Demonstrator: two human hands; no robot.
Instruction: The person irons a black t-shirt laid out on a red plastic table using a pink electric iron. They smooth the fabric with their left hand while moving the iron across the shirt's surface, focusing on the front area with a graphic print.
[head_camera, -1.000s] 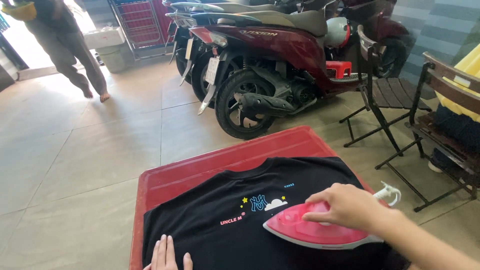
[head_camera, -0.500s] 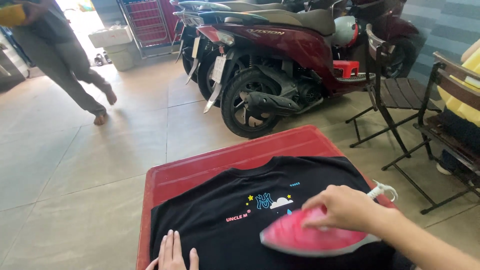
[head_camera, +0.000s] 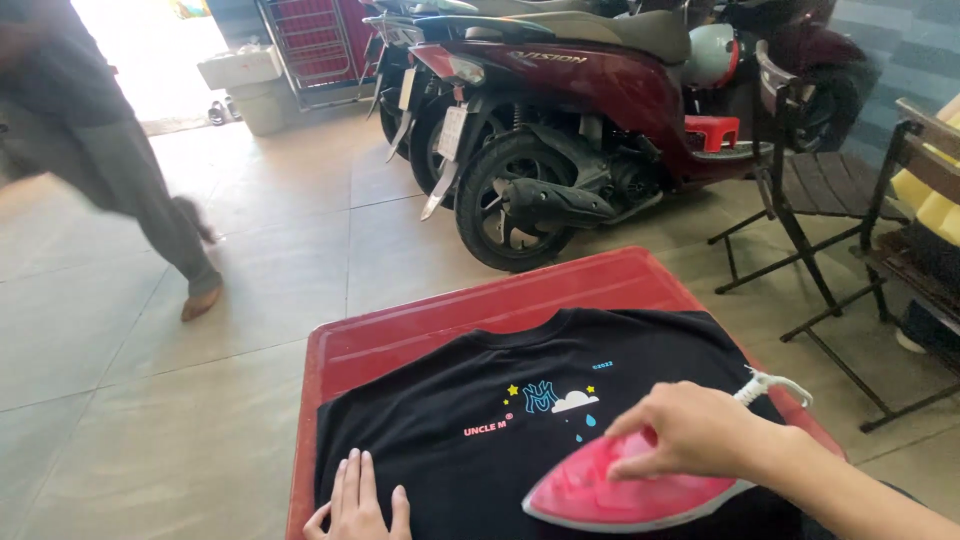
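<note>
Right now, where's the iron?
Head view, lower right: the pink iron sits on the black T-shirt, gripped by the right hand, just right of the flat left hand.

Daylight glares top left; walking person (head_camera: 110, 170) seems motion-blurred.

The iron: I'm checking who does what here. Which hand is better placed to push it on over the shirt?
Probably the right hand: it already grips the iron on the black shirt. The left hand lies flat on the shirt near its edge, apart from the iron.
</note>
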